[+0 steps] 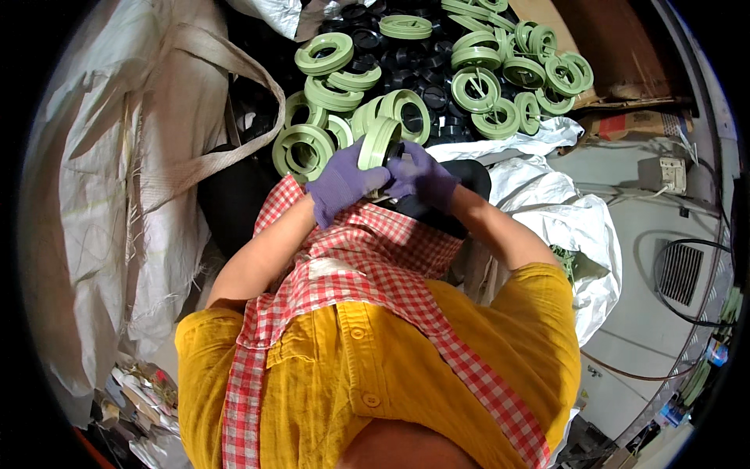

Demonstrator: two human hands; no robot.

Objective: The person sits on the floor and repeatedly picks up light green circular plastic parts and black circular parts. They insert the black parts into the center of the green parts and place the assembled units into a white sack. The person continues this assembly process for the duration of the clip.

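Note:
My left hand (342, 181), in a purple knit glove, grips a light green plastic ring (380, 141) stood on its edge above my lap. From the other side my right hand (423, 178), gloved alike, closes in on the ring with bent fingers. A small black plastic piece (396, 152) shows between those fingers and the ring; its lower part is hidden. Just beyond my hands, more green rings (305, 150) lie in a loose heap, one (405, 116) very near the held ring.
Black plastic parts (437, 70) cover the area ahead, with further green rings (476, 90) at the far right. A white woven sack (101, 172) with a strap stands at left. White sheeting (574, 227), a grey cabinet (629, 313) and a dark cable (664, 254) are at right.

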